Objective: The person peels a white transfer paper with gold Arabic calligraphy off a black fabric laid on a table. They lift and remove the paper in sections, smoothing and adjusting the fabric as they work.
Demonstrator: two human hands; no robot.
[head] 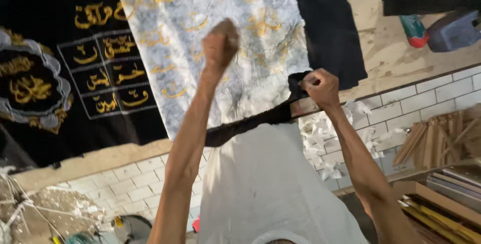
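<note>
A black cloth with gold embroidery lies spread on the table. A marbled white and grey sheet covers its middle part. My left hand is a closed fist raised over this sheet; it is blurred, and I cannot tell whether it grips the sheet. My right hand is clenched on the near edge of the black cloth, which stretches as a dark band across to my left forearm. Another black cloth panel lies just beyond my right hand.
Torn white paper scraps lie along the white tiled ledge. Wooden sticks and stacked wooden frames sit at the right. A blue container and a red and green bottle stand at the top right. A round tool lies at the bottom left.
</note>
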